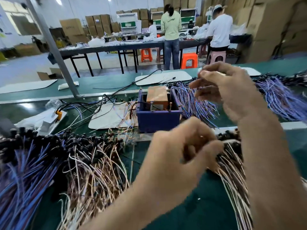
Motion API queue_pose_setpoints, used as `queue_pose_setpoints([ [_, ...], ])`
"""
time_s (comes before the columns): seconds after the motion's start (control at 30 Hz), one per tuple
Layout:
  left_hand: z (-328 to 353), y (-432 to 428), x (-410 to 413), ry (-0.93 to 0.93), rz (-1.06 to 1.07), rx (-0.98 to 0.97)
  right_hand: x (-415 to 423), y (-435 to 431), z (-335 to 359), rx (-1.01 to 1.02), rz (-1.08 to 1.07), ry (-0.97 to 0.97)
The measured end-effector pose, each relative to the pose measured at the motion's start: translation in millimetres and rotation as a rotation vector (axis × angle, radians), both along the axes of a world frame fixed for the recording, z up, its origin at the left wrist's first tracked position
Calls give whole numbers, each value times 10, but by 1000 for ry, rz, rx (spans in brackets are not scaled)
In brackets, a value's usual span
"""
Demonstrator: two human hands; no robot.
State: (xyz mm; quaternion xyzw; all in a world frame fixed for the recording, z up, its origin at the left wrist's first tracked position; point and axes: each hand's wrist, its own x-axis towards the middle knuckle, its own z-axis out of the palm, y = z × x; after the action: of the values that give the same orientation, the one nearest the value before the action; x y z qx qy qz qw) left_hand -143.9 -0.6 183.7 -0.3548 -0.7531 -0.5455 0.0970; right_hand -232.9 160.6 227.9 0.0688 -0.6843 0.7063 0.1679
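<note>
My left hand [179, 151] is low in the middle with its fingers curled, thumb and fingers pinching the top of a bundle of brown and white wires [232, 176] that fans down to the right. My right hand [229, 92] is raised above it and blurred by motion, over a heap of purple wires [197, 103]. Its fingers are loosely bent, and I cannot tell if they hold anything. A blue box [157, 120] holding a copper-coloured block [157, 97] stands just beyond my left hand.
More purple wires [25, 183] and brown wires [93, 171] with black ends cover the green bench at the left, and another purple heap [282, 98] lies at the right. White panels [162, 78] lie on the belt. A grey post [54, 47] slants at the left. People work at far tables.
</note>
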Motion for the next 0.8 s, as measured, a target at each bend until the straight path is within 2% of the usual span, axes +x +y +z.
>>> queue_pose_setpoints([
  [0.07, -265, 159, 190, -97, -177, -166, 136, 228, 43, 167, 190, -60],
  [0.13, -502, 215, 303, -136, -340, -335, 296, 545, -64, 543, 379, -174],
  [0.2, -643, 187, 360, -135, -402, -381, 456, 848, -243, 815, 699, -425],
  [0.27, -722, 141, 374, -233, -381, -329, 626, 1094, -426, 866, 1017, -686],
  [0.33, -806, 160, 297, -293, -213, -284, 749, 1248, -601, 793, 1077, -780],
  [0.37, -860, 184, 227, -317, -84, -270, 795, 1276, -703, 777, 997, -774],
  [0.43, -971, 258, 78, -383, 143, -314, 845, 1229, -953, 821, 661, -714],
  [0.5, -1118, 375, 13, -466, 182, -484, 810, 1091, -1221, 968, 260, -598],
  [0.57, -1258, 527, 30, -503, 148, -565, 738, 890, -1409, 1048, 4, -503],
  [0.7, -1351, 840, 136, -535, 112, -505, 557, 575, -1615, 1176, -191, -439],
  [0.8, -1353, 956, 235, -524, 20, -469, 491, 455, -1691, 1286, -260, -382],
])
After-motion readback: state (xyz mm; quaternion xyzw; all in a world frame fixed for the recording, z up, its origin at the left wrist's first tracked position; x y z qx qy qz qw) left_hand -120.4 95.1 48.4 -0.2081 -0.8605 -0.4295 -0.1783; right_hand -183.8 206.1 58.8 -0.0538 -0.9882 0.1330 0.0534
